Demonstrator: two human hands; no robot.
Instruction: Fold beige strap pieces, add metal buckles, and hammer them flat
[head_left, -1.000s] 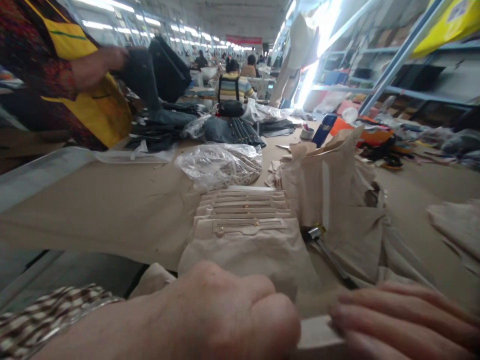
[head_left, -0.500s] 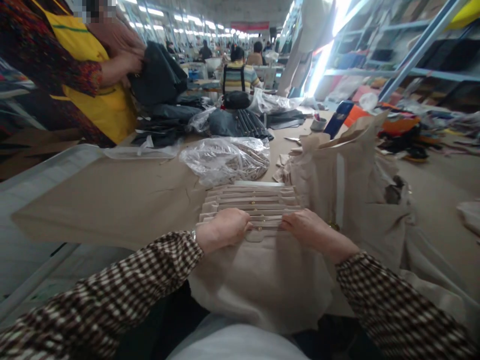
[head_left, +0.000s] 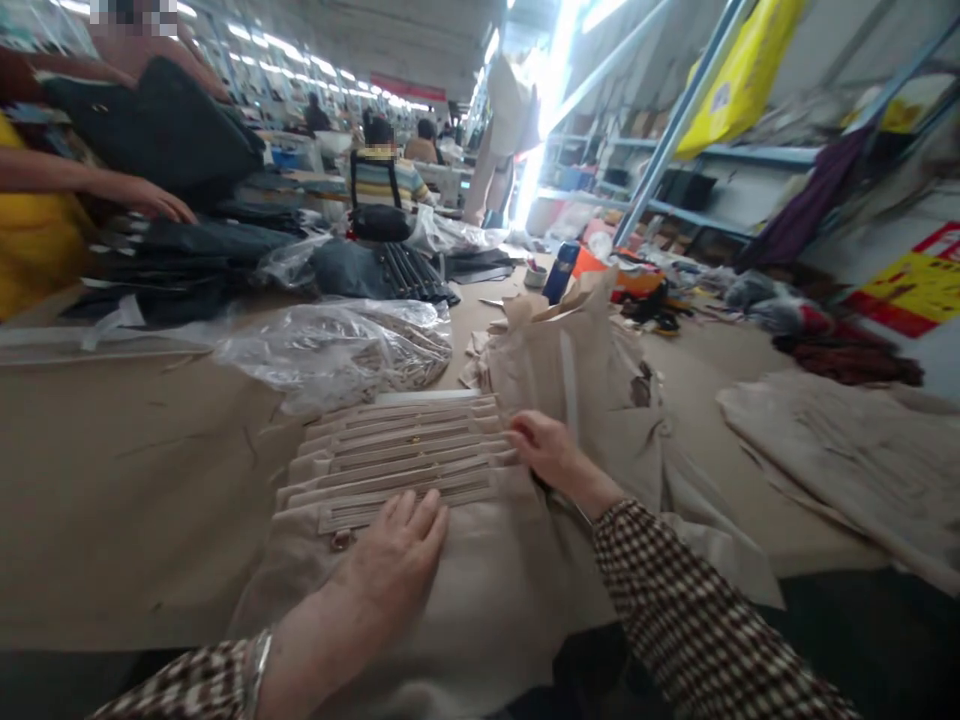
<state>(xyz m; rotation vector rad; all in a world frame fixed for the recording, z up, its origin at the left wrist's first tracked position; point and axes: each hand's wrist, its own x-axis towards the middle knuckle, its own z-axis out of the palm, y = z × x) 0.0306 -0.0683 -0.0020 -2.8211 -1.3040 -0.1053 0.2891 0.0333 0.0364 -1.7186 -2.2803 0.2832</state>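
Nothing we can read with certainty: on the red-and-yellow rectangular poster (head_left: 911,285) at far right we make out large pale characters, the first like a capital F, cut by the view's edge. We note a small purplish mark on the hanging bright-yellow plastic bag (head_left: 739,85); any lettering there is too blurred for us.

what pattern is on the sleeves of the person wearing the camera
Dark brown and white checks, clearest in the head view.
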